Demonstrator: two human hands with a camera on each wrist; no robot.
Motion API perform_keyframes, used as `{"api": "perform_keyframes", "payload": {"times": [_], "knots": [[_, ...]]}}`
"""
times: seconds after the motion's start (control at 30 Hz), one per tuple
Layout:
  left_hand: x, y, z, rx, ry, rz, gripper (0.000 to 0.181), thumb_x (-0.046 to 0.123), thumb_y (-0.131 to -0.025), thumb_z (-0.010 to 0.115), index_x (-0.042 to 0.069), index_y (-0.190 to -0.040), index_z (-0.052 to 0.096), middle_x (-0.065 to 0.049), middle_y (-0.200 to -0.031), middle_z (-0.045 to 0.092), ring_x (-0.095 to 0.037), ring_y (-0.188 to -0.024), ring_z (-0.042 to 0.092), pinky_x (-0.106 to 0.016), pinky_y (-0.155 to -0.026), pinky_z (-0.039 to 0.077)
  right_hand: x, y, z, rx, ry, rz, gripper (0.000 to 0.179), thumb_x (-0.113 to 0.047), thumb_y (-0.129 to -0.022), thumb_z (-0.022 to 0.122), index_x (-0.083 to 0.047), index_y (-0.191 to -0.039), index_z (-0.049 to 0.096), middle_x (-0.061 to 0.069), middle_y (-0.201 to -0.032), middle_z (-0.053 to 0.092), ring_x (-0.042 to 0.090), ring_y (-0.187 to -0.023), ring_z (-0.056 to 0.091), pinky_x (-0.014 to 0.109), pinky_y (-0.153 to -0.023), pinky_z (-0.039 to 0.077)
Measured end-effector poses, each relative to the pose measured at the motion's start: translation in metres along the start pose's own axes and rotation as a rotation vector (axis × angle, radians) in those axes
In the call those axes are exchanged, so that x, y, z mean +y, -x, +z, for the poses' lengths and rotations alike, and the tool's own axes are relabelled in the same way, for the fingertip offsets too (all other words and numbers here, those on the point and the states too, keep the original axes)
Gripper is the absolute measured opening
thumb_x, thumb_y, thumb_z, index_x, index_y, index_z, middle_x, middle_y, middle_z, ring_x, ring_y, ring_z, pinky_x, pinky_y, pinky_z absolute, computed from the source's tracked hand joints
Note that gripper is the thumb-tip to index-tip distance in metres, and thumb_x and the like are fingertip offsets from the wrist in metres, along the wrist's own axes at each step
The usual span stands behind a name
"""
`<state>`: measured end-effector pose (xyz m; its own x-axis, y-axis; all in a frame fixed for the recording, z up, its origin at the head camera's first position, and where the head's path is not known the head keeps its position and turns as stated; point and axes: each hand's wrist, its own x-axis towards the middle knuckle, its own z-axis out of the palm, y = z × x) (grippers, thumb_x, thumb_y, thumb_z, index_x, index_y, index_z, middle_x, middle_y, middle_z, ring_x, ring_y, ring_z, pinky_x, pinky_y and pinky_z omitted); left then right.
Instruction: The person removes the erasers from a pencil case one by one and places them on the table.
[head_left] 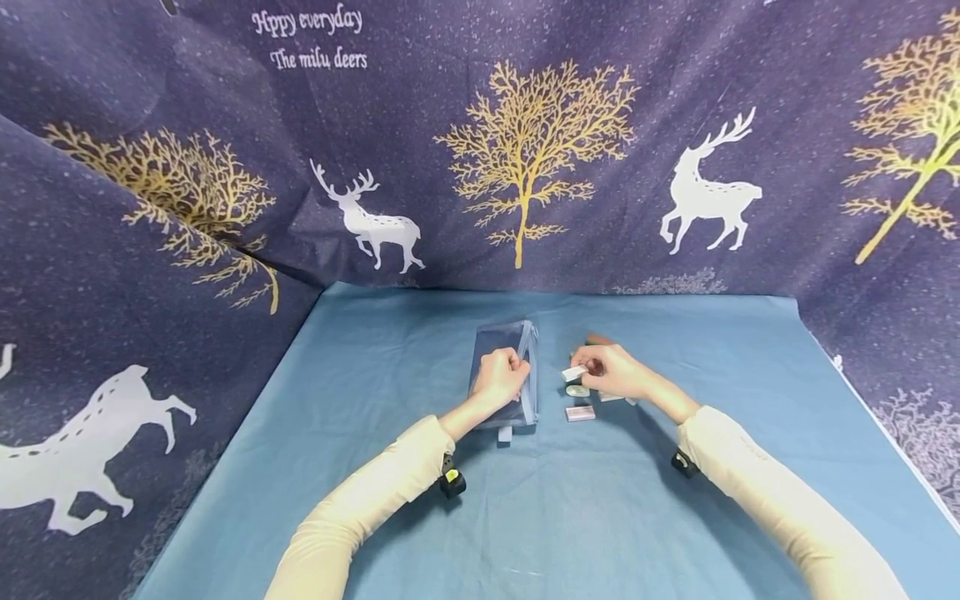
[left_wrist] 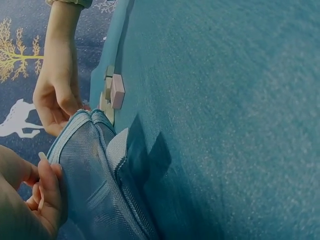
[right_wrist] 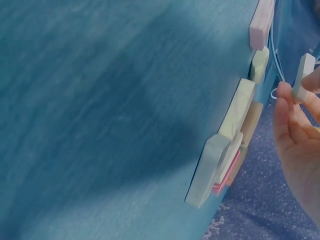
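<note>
A blue mesh zip pouch [head_left: 487,340] lies on the cloth, its zipped side facing right. My left hand [head_left: 500,377] pinches the pouch's edge beside the zip, and the left wrist view shows the mesh wall [left_wrist: 82,170] raised next to the fingers. Just right of the pouch, my right hand [head_left: 617,372] holds a small white eraser [right_wrist: 304,77] between thumb and fingers, above the cloth. Below that hand lie a pale oval eraser [head_left: 577,391] and a pink eraser [head_left: 580,413]. A cream eraser [right_wrist: 237,107] and a whitish one [right_wrist: 207,170] are partly hidden by the hand in the head view.
Tan and red-edged pieces [right_wrist: 251,124] sit behind the cream eraser. A fabric tab [head_left: 505,434] sticks out of the pouch's near end. Blue cloth [head_left: 570,517] covers the table, and a dark deer-print curtain [head_left: 585,225] hangs behind and at the sides.
</note>
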<state>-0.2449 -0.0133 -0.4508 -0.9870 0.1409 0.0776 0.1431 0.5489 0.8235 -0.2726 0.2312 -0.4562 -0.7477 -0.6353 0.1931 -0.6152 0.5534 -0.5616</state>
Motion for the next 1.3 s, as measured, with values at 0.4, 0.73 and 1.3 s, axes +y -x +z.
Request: {"api": "perform_keyframes", "payload": {"times": [0.4,0.73,1.3], "knots": [[-0.001,0.003,0.002,-0.014,0.031,0.027,0.025,0.018,-0.086,0.05,0.013,-0.063,0.041,0.0,-0.048,0.051,-0.008,-0.039,0.057,-0.021,-0.04,0.044,0.007,0.008,-0.003,0.014,0.028,0.036,0.018,-0.006,-0.081,0.058,-0.018,-0.094,0.061,-0.005,-0.07,0.05,0.004,-0.059,0.044,0.02,-0.055,0.042],[0.0,0.004,0.002,-0.009,0.025,0.038,0.026,0.017,-0.087,0.048,0.013,-0.064,0.038,-0.001,-0.045,0.05,-0.01,-0.039,0.057,-0.023,-0.039,0.043,0.017,0.018,-0.011,0.036,0.079,0.067,0.017,-0.006,-0.079,0.059,-0.017,-0.091,0.062,-0.004,-0.069,0.052,0.003,-0.055,0.041,0.02,-0.053,0.037],[0.0,0.005,0.0,0.002,0.039,0.023,0.025,0.019,-0.088,0.047,0.013,-0.065,0.038,-0.001,-0.047,0.051,-0.009,-0.041,0.058,-0.023,-0.041,0.046,0.02,0.023,-0.019,0.019,0.087,0.129,0.018,-0.007,-0.077,0.061,-0.016,-0.092,0.062,-0.006,-0.073,0.061,0.003,-0.061,0.051,0.02,-0.057,0.045]]}}
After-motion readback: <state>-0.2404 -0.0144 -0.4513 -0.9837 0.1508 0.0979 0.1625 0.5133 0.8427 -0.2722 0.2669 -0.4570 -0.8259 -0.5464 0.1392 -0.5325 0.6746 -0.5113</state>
